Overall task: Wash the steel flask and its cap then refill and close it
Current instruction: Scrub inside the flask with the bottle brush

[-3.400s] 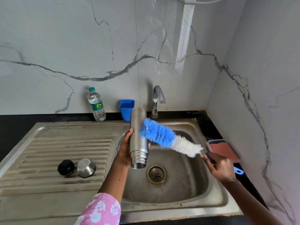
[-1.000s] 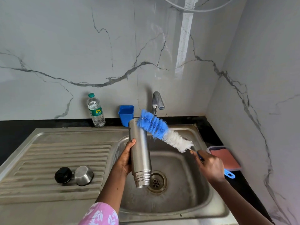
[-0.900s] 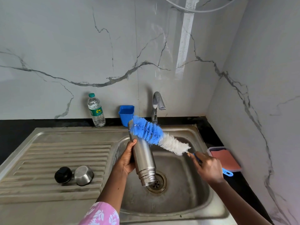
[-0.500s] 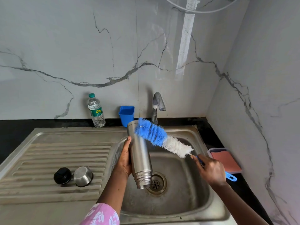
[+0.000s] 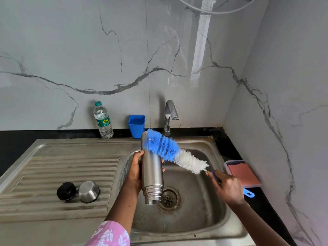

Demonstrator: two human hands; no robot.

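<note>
My left hand grips the steel flask around its middle, over the sink basin, with the threaded mouth pointing down toward the drain. My right hand holds the blue handle of a bottle brush. The brush's blue bristles press against the flask's upper end; its white bristles stick out to the right. On the ribbed drainboard lie the black inner cap and the steel cup cap, side by side.
A tap stands behind the basin. A plastic water bottle and a blue cup stand on the black counter by the wall. A container with an orange sponge sits right of the sink, near the side wall.
The brush has rubbed back and forth over the flask's upper end, and the flask tilted briefly, then returned near vertical. The caps have not moved.
</note>
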